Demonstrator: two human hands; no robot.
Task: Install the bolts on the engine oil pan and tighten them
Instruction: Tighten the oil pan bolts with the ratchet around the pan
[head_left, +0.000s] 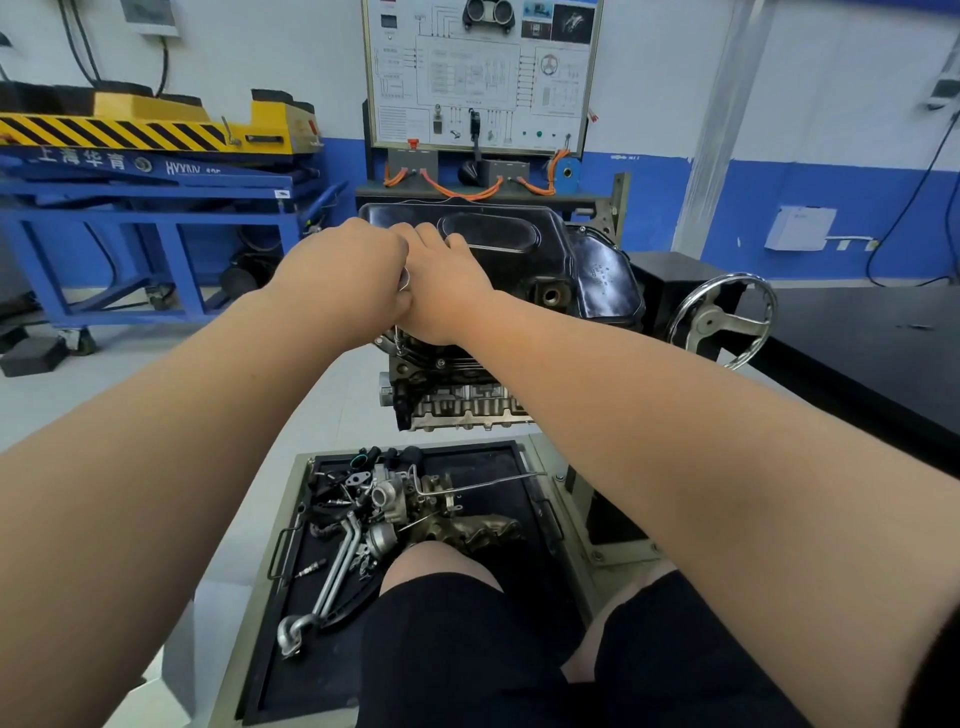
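Note:
The black oil pan (511, 244) faces up on the inverted engine (462, 395), which is mounted on a stand. My left hand (345, 275) and my right hand (441, 283) meet over the pan's near left edge. Between them shows a small piece of a shiny metal tool (404, 278); both hands seem to curl around it, though most of it is hidden. No bolts can be seen under the hands.
A tray (540, 499) below the engine holds a turbocharger (387, 499), pipes and several small parts. A chrome handwheel (724, 319) sticks out on the right of the stand. A blue and yellow lift (145, 156) stands at left, a training board (480, 73) behind.

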